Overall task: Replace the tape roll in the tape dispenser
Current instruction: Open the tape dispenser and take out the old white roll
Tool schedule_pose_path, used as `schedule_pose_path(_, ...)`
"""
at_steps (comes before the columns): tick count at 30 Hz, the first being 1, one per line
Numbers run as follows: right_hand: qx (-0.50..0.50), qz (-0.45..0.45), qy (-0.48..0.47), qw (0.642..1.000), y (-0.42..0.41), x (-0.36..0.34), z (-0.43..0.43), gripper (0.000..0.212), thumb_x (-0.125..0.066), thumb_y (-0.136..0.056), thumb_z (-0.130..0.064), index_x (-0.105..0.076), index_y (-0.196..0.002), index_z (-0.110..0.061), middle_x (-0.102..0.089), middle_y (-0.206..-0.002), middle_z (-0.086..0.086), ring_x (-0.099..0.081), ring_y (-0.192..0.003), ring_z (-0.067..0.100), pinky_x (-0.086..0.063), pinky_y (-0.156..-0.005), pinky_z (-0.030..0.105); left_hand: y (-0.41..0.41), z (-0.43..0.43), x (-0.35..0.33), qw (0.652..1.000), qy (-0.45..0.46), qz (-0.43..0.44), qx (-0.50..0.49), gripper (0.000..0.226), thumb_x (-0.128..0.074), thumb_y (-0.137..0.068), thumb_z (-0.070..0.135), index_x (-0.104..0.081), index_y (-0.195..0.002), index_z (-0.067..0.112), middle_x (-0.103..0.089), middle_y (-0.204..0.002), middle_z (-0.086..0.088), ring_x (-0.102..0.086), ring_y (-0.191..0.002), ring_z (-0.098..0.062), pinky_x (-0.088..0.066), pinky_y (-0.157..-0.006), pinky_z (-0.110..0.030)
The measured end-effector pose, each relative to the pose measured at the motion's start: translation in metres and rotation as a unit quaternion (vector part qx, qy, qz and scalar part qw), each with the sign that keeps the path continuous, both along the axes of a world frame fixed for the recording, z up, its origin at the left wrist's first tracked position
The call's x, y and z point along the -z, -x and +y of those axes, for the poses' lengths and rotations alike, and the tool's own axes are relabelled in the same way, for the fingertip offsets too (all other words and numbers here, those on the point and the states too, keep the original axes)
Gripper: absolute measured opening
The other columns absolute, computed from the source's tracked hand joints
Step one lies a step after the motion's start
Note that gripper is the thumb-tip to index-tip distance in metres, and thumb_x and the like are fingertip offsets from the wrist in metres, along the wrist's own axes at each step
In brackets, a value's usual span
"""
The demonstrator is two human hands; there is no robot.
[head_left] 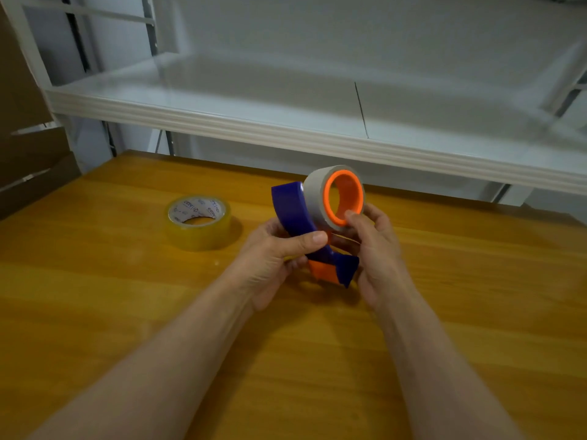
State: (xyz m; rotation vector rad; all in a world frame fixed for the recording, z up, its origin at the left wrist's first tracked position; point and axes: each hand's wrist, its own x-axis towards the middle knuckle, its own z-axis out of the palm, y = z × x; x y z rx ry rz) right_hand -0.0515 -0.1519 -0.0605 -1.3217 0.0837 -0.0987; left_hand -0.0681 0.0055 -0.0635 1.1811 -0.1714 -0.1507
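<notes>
Fingers [305,241] gripping curved blue plastic dispenser [290,206], matte grey core [313,190] on orange hub [351,198]

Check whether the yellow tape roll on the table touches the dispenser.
Apart. The head view shows a strip of bare table between the yellow tape roll and the blue dispenser.

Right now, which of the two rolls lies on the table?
The yellowish tape roll; the grey core sits on the orange hub of the dispenser.
</notes>
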Motion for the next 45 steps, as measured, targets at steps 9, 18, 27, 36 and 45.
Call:
schedule_pose_path(9,0.009,-0.005,0.037,0.999,0.001,0.002,0.003,0.028,-0.057,-0.100,-0.031,-0.053,-0.128,-0.034,-0.074,-0.114,0.005,-0.076,-0.096,0.023,-0.063,-0.071,0.042,0.003,0.003,-0.003,0.989,-0.140,-0.045,-0.033,0.027,-0.075,-0.079,0.001,-0.073,-0.101,0.016,-0.078,-0.102,-0.003,-0.072,-0.102,-0.017,-0.053,-0.093,-0.037)
schedule_pose_path(18,-0.032,-0.101,0.151,0.983,0.007,-0.010,0.003,0.021,-0.064,-0.097,-0.014,-0.065,-0.107,-0.032,-0.075,-0.109,-0.006,-0.072,-0.102,0.011,-0.061,-0.080,0.030,0.007,0.005,-0.007,0.971,-0.213,-0.094,-0.058,0.037,-0.075,-0.080,0.000,-0.072,-0.109,0.022,-0.077,-0.107,0.008,-0.070,-0.104,-0.005,-0.049,-0.102,-0.040)
schedule_pose_path(27,-0.032,-0.109,0.164,0.980,0.014,-0.006,-0.006,0.032,-0.070,-0.087,0.003,-0.070,-0.102,-0.025,-0.078,-0.099,-0.004,-0.074,-0.092,0.009,-0.059,-0.067,0.022,0.008,0.001,-0.008,0.959,-0.247,-0.135,-0.020,0.042,-0.075,-0.081,0.002,-0.069,-0.117,0.023,-0.075,-0.113,0.011,-0.066,-0.109,-0.002,-0.046,-0.095,-0.025)
schedule_pose_path(36,-0.024,-0.122,0.185,0.975,0.016,-0.006,-0.004,0.038,-0.068,-0.090,0.001,-0.069,-0.099,-0.036,-0.077,-0.096,-0.013,-0.071,-0.091,-0.002,-0.059,-0.068,0.019,0.009,0.000,-0.005,0.974,-0.204,-0.098,-0.007,0.036,-0.074,-0.079,-0.001,-0.071,-0.108,0.019,-0.076,-0.110,0.005,-0.069,-0.106,-0.009,-0.050,-0.096,-0.034)
schedule_pose_path(45,0.005,-0.079,0.179,0.981,0.014,-0.004,0.001,0.037,-0.060,-0.096,-0.001,-0.069,-0.109,-0.034,-0.075,-0.107,-0.008,-0.071,-0.103,0.009,-0.063,-0.083,0.036,0.006,0.001,-0.001,0.968,-0.233,-0.085,-0.026,0.035,-0.072,-0.084,0.007,-0.069,-0.116,0.022,-0.075,-0.115,0.010,-0.068,-0.106,-0.002,-0.050,-0.082,-0.020)
